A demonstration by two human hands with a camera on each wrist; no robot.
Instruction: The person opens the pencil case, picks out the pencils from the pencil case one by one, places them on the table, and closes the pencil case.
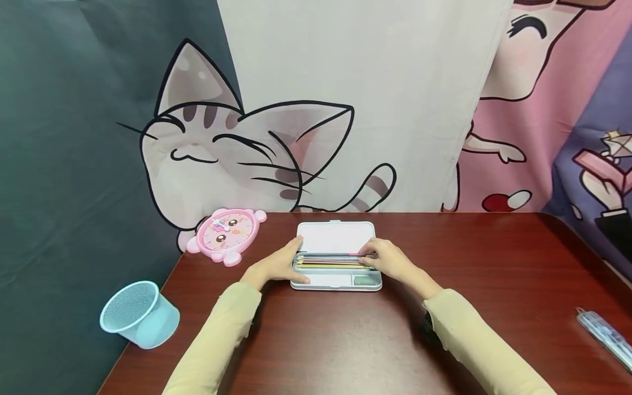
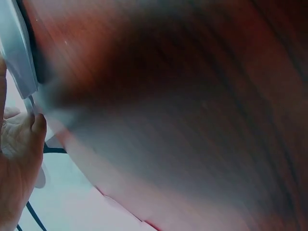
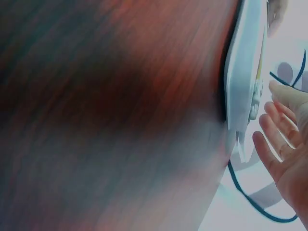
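A white pencil case (image 1: pixel 329 280) lies open on the brown table, its lid (image 1: pixel 336 237) tilted back. Several colored pencils (image 1: pixel 328 262) lie side by side across its tray. My left hand (image 1: pixel 278 264) rests at the case's left end, thumb over the front corner and fingers by the lid's edge. At the other end, my right hand (image 1: pixel 390 259) reaches over the pencils' right tips with fingers bent a little. The right wrist view shows that hand (image 3: pixel 288 144) beside the case wall (image 3: pixel 243 72), its fingers spread and nothing visible between them.
A pink animal-shaped clock (image 1: pixel 224 235) sits at the table's back left. A light blue mesh pen holder (image 1: pixel 143 315) stands at the left edge. Near the right edge lies a long translucent blue item (image 1: pixel 604 334). A cartoon-printed cloth (image 1: pixel 375 82) hangs behind the table.
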